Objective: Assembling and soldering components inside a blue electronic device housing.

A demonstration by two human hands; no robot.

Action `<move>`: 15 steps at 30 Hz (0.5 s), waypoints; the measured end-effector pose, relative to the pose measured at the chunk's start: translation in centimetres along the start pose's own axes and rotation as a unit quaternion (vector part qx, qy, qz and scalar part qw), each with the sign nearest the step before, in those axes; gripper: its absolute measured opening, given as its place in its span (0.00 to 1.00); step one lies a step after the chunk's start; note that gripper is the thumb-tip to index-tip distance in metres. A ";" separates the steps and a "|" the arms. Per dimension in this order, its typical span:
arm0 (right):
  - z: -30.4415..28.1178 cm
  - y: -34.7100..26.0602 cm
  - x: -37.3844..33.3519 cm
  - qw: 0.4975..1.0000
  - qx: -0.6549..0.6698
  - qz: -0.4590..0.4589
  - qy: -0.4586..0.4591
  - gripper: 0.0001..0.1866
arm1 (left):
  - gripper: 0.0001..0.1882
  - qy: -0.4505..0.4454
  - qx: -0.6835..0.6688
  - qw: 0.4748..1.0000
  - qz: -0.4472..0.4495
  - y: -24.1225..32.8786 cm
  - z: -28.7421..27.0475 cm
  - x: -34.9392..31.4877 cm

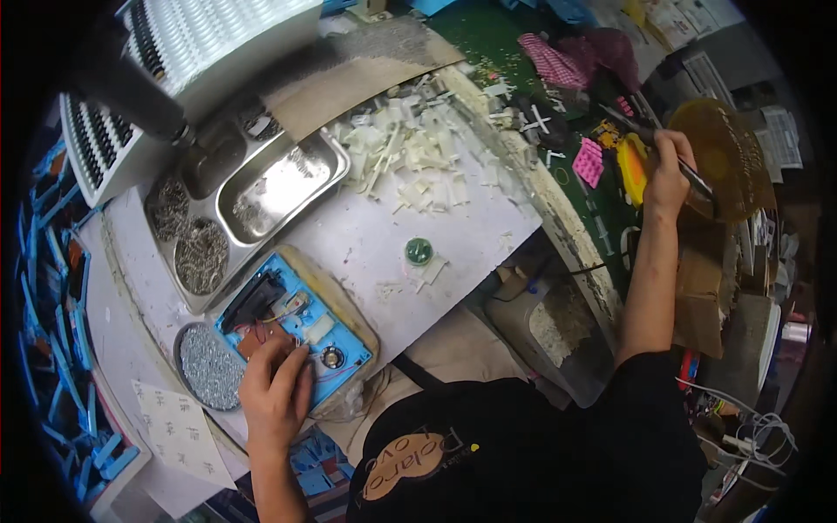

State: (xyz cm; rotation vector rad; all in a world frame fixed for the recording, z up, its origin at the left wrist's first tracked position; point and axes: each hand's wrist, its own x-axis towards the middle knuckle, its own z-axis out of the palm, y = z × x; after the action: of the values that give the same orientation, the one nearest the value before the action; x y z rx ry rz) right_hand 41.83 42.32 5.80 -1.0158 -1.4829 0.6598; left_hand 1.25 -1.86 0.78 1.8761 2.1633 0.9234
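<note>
My left hand (pixel 277 392) presses down on a blue plastic housing (pixel 301 324) that lies open on the white worktop, showing wires, a small brown board and a black part inside. My right hand (pixel 670 174) is stretched far to the right and grips a dark pen-like tool (pixel 697 179), held against a yellowish round sponge (pixel 725 157). A small green round part (pixel 418 251) lies on the white sheet between my hands.
A steel tray (pixel 261 196) with compartments of small metal parts stands at the left, and a round dish of screws (pixel 207 366) sits beside the housing. White plastic pieces (pixel 418 148) litter the far worktop. Blue housings (pixel 52 288) pile up at the left edge.
</note>
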 end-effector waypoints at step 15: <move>14.6 -7.1 -18.0 0.923 0.000 0.177 -0.343 0.14 | 0.16 0.165 0.037 0.984 -0.053 0.0 0.6 -1.3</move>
State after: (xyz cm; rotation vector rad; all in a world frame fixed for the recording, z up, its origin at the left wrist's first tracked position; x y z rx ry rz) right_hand 25.35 25.33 0.58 -1.1230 -1.9049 1.3794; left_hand 1.80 -2.81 -0.09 1.7196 2.4862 1.2221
